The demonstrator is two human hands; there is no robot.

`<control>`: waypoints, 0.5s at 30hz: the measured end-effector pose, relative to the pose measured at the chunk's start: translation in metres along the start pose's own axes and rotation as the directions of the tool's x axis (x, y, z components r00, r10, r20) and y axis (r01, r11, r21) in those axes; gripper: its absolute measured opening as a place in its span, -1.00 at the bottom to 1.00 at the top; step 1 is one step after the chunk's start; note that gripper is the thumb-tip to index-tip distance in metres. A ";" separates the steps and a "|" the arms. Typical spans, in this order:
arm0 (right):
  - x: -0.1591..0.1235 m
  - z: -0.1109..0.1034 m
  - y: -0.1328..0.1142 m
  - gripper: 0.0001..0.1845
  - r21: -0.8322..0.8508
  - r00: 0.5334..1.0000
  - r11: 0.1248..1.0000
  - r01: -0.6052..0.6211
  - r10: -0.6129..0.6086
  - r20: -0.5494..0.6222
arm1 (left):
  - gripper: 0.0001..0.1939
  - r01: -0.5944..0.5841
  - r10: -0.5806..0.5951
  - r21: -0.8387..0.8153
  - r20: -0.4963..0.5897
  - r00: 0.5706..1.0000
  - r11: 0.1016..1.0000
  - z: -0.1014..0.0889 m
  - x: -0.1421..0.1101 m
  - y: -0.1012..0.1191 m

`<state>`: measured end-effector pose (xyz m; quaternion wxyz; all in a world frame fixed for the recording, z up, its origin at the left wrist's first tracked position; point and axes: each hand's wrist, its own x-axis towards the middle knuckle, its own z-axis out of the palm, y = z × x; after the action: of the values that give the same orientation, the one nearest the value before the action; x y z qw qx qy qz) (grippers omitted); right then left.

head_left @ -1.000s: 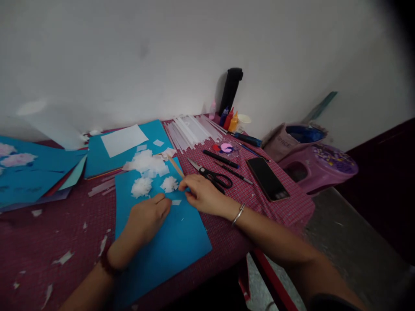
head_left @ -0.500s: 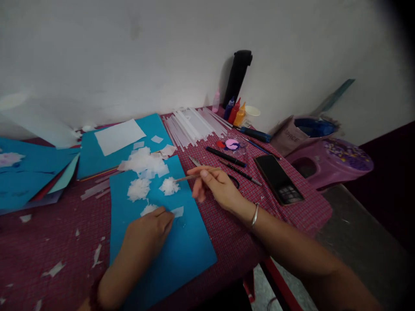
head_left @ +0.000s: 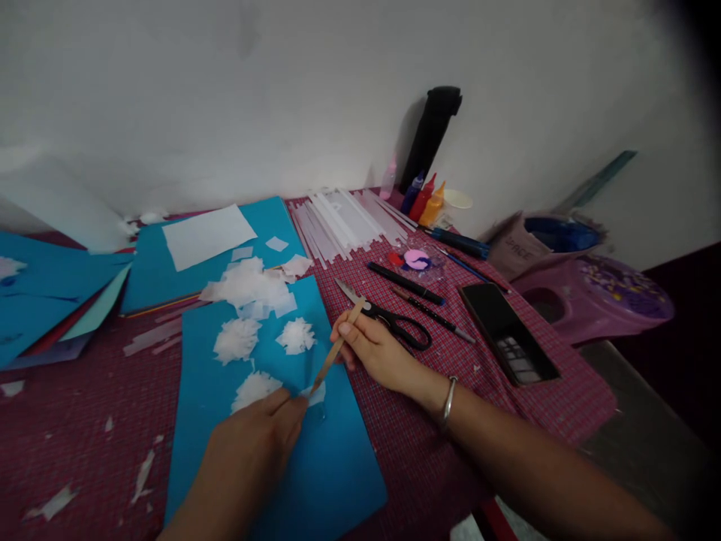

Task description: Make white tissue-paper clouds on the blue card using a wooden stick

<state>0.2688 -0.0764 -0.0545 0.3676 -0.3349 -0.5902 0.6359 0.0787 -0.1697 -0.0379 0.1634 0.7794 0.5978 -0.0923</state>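
Wooden stick (head_left: pixel 325 368) is gripped by right hand (head_left: pixel 377 353), thumb against fingers; lower tip at its 8 o'clock, over blue sheet (head_left: pixel 327 473). Left hand (head_left: pixel 253 436): fingers closed in a pinch by stick tip; contact and anything held can't be told. Paper square (head_left: pixel 318 394) is seen at 2 o'clock of left fingertips, white puff (head_left: pixel 253 386) between 9 and 10, partly hidden. Risks: square could be dragged or creased by sideways stick pressure; puff could be crushed if left hand is lowered; scissors (head_left: pixel 402 324), right hand's 1 o'clock, could be bumped.
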 end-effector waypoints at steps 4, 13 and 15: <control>0.000 0.000 0.000 -0.66 -0.015 1.000 1.000 0.002 -0.002 -0.005 | -0.65 -0.020 0.021 0.005 -0.043 0.999 1.000 0.003 -0.001 -0.003; 0.000 -0.003 0.000 -0.67 -0.044 1.000 0.999 0.000 0.001 0.015 | -0.66 0.014 -0.015 -0.025 -0.032 0.999 1.000 0.003 0.000 -0.001; 0.000 -0.003 0.000 -0.68 -0.051 1.000 0.999 -0.007 0.007 0.015 | -0.65 0.027 -0.028 -0.025 -0.030 0.999 0.999 0.003 0.001 0.001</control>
<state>0.2711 -0.0750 -0.0548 0.3521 -0.3413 -0.6080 0.6244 0.0798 -0.1703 -0.0406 0.1624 0.7703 0.6120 -0.0752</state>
